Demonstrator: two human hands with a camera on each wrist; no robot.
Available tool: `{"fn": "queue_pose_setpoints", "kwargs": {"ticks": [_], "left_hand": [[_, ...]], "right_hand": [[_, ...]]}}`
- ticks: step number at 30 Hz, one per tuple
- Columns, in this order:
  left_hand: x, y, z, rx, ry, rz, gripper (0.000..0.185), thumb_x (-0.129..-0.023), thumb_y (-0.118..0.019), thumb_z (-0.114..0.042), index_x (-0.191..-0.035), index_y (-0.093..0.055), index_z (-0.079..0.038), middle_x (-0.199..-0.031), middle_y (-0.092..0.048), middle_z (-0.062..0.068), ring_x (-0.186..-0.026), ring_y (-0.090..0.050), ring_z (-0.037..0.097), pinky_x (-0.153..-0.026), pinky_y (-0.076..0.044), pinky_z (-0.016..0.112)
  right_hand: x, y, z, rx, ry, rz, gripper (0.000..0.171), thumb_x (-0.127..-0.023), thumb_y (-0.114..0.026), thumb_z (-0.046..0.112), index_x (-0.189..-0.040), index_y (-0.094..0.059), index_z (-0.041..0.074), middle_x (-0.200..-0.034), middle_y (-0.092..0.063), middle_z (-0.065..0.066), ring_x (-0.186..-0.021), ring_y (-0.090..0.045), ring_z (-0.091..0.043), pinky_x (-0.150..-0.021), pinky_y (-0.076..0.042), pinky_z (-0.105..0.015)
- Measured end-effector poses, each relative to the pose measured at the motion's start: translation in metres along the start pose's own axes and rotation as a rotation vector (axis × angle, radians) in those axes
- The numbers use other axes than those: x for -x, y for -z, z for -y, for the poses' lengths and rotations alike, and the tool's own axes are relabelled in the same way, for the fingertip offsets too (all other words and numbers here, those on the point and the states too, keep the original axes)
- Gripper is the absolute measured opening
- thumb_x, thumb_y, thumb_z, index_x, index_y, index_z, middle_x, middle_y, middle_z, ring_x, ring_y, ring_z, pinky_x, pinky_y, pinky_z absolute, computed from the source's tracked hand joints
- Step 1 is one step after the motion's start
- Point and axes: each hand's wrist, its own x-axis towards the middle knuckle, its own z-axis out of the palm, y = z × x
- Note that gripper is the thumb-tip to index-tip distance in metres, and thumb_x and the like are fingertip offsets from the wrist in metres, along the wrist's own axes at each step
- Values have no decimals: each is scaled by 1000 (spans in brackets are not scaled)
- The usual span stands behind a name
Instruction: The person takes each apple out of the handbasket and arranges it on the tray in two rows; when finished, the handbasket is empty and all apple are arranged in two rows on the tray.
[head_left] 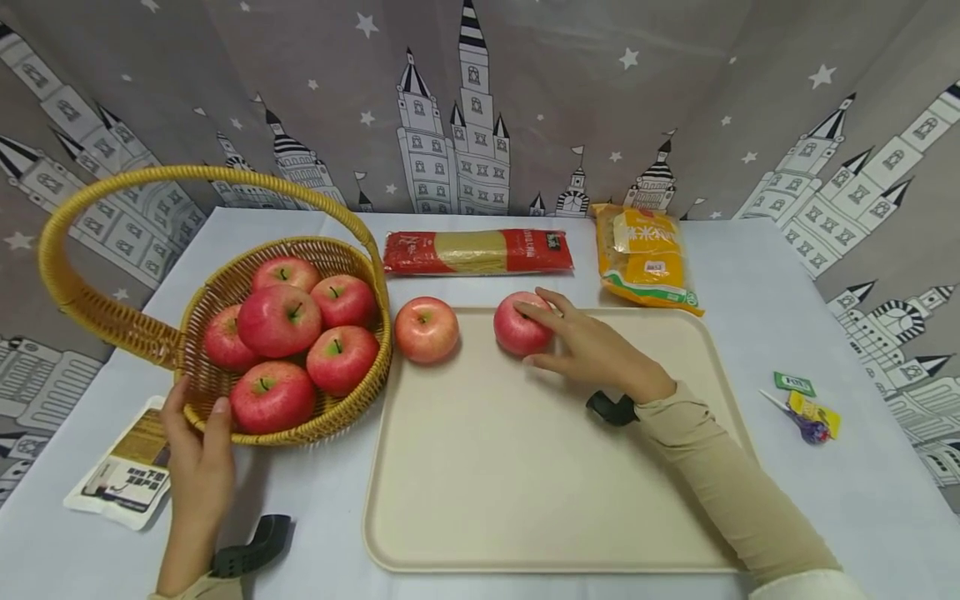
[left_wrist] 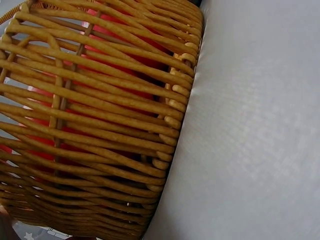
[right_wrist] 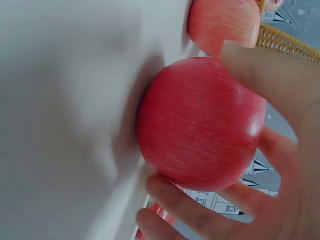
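Note:
At the left stands a wicker basket with a tall hooped handle, holding several red apples. My left hand grips its near-left rim; the left wrist view shows the woven side close up. On the beige tray, my right hand holds a red apple near the back edge, fingers curved around it. In the right wrist view the thumb lies along one side of that apple, fingers on the other. A paler apple sits in the tray's back-left corner.
Behind the tray lie a red noodle packet and a yellow bag. A white-and-brown pouch is left of the left hand. Right of the tray lie a lollipop, a green packet and a yellow wrapper.

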Motion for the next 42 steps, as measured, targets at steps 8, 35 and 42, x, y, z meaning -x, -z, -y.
{"fn": "queue_pose_setpoints", "kwargs": {"ticks": [8, 35, 42], "left_hand": [[-1, -1, 0, -9, -5, 15, 55, -94, -37, -29, -143, -13, -27, -152, -13, 4, -141, -8, 19, -114, -5, 47], [0, 1, 0, -2, -17, 3, 55, -94, -38, -28, -143, -14, -25, -152, -14, 7, -141, -9, 19, -115, -4, 44], [1, 1, 0, 16, -28, 2, 54, -94, -38, -27, -143, -15, -24, -151, -14, 6, -141, -9, 17, -115, -4, 43]], "right_hand": [[0, -1, -2, 27, 60, -92, 71, -78, -65, 45, -140, -31, 31, -149, -21, -11, -132, -24, -33, -99, -36, -55], [-90, -38, 159, -19, 577, -149, 56, -89, -49, 44, -139, -36, 22, -139, -38, 0, -126, -36, -8, -100, -36, -19], [-120, -49, 189, -20, 520, -99, 70, -85, -50, 52, -143, -22, 24, -152, -16, 0, -140, -11, -9, -112, -19, -22]]}}
